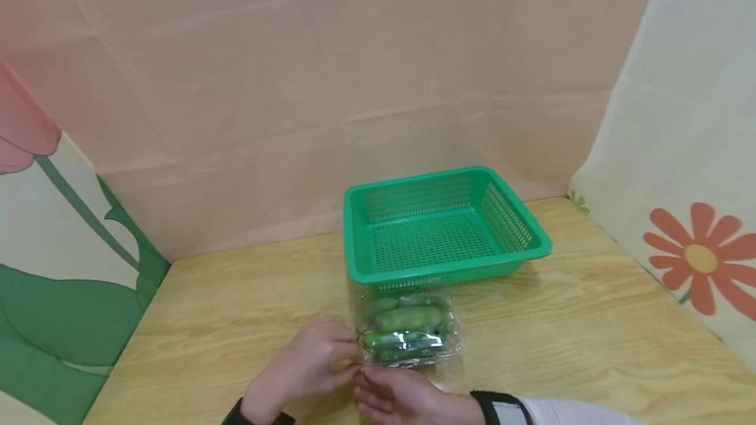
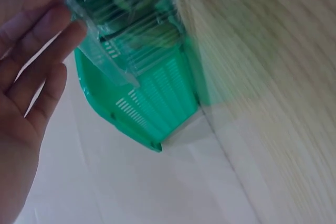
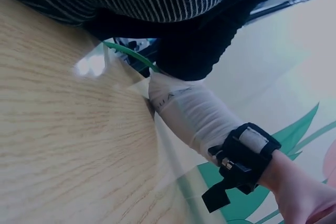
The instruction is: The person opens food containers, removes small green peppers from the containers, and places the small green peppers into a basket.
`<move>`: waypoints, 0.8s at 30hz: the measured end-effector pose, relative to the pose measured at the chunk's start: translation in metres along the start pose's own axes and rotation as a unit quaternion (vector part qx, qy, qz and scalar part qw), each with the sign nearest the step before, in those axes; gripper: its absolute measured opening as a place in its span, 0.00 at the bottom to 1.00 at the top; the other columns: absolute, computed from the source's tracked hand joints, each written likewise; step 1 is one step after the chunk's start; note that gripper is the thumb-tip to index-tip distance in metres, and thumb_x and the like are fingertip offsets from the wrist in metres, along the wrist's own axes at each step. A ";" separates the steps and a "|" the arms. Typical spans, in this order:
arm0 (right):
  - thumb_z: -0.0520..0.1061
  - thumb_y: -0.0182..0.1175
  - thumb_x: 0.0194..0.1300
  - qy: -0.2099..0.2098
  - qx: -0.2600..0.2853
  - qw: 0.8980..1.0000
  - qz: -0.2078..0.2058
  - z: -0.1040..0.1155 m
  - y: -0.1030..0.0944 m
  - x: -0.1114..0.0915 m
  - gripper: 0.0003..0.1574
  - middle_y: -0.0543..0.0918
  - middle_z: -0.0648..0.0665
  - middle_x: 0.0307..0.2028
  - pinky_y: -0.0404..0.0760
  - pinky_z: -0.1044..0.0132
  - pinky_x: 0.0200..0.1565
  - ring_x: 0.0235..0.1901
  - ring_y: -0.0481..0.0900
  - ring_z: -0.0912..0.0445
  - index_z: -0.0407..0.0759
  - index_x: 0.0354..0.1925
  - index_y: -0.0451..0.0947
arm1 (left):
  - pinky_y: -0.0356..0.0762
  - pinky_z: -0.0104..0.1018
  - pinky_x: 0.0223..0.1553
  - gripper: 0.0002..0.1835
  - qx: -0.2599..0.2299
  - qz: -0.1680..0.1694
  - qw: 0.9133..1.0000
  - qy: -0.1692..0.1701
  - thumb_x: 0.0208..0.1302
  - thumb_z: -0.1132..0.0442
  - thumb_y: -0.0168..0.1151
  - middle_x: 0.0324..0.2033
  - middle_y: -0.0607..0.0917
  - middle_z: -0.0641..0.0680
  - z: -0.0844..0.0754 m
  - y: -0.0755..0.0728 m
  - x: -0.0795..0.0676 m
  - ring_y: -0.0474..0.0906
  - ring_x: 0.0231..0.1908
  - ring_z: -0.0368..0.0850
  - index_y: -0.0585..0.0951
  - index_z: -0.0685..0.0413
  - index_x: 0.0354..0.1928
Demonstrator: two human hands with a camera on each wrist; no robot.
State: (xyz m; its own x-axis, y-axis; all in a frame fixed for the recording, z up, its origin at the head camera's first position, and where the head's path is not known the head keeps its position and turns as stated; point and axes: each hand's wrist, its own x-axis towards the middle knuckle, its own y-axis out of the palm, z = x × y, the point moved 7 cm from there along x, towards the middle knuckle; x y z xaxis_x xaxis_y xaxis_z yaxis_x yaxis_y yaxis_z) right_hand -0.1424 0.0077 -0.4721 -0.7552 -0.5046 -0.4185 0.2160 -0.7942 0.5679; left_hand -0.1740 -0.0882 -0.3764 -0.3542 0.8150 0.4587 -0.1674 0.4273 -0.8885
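A clear plastic box (image 1: pixel 457 344) with several long green vegetables (image 1: pixel 410 319) inside lies on the wooden table, in front of the green basket. At its left front corner my left hand (image 1: pixel 313 356) pinches the rim. In the left wrist view the fingers (image 2: pixel 50 35) of that hand bend against the clear edge. My right hand (image 1: pixel 407 399) grips the box's front edge near the same corner, thumb on top and the other fingers curled below. The two hands' fingertips almost meet there. The right wrist view shows the left forearm and part of the left hand (image 3: pixel 304 198).
Right behind the box stands a green slotted plastic basket (image 1: pixel 449 261), with nothing inside it. A pinkish cloth (image 1: pixel 295 117) hangs behind the table (image 1: pixel 236 307), and flower-printed sheets (image 1: pixel 679 149) hang at both sides.
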 end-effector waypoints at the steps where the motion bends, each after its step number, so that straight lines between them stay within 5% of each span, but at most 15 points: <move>1: 0.43 0.51 0.70 -0.001 0.002 1.000 0.000 0.000 -0.001 0.001 0.12 0.81 0.50 0.41 0.78 0.61 0.58 0.43 0.79 0.59 0.41 0.47 0.76 | 0.76 0.20 0.41 0.06 0.011 -0.001 1.000 0.001 0.46 0.59 0.73 0.28 0.83 0.38 -0.001 0.001 0.001 0.77 0.34 0.31 0.84 0.43 0.27; 7: 0.41 0.50 0.70 -0.009 0.008 1.000 0.005 -0.001 -0.001 0.003 0.07 0.80 0.53 0.36 0.80 0.68 0.53 0.40 0.78 0.62 0.47 0.42 0.75 | 0.74 0.16 0.35 0.07 0.023 -0.010 1.000 0.005 0.44 0.63 0.70 0.25 0.78 0.37 -0.002 0.003 0.002 0.73 0.29 0.30 0.79 0.43 0.23; 24: 0.43 0.50 0.69 -0.025 -0.023 0.999 0.015 -0.002 -0.003 0.002 0.12 0.81 0.54 0.38 0.79 0.69 0.50 0.40 0.77 0.61 0.43 0.48 0.75 | 0.74 0.19 0.44 0.09 -0.060 -0.010 0.998 -0.020 0.46 0.63 0.70 0.27 0.79 0.36 0.006 0.006 0.001 0.73 0.34 0.28 0.77 0.43 0.23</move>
State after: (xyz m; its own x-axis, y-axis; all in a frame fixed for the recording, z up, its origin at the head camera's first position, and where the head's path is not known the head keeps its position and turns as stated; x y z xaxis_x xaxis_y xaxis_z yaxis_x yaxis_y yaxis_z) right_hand -0.1430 0.0080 -0.4761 -0.7772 -0.5123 -0.3654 0.2672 -0.7943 0.5456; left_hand -0.1813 -0.0874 -0.3809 -0.3879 0.7912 0.4728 -0.0636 0.4887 -0.8701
